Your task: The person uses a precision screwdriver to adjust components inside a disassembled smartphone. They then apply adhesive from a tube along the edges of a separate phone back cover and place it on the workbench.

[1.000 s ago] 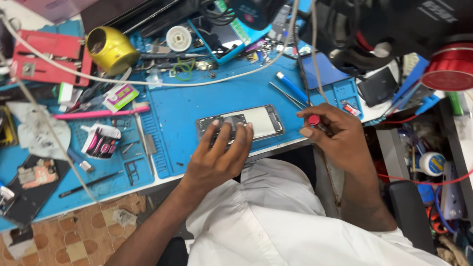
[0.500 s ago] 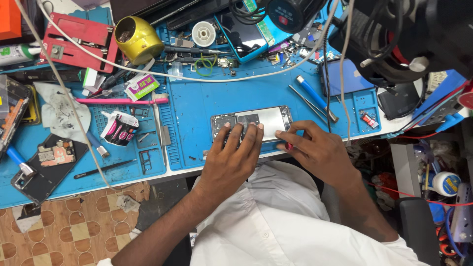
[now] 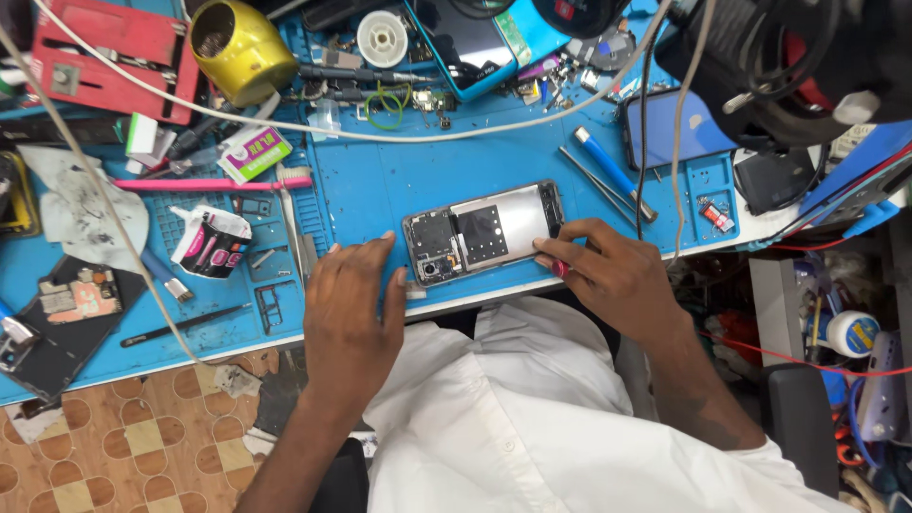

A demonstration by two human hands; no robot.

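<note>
Opened phone point(image 3: 484, 233) sits near the blue mat's point(image 3: 380, 190) front edge, left hand point(image 3: 350, 309) flat beside it, right hand point(image 3: 608, 275) pinching a red-tipped tool point(image 3: 560, 269) at its right end.

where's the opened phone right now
In the head view the opened phone lies back-up on the blue work mat, centre near its front edge, between the left hand and the right hand.

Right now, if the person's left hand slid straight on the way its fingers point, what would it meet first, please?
The left hand points up the blue mat, just left of the opened phone. Bare mat looks free at first; the white cable would probably come first, though depth is unclear.
</note>
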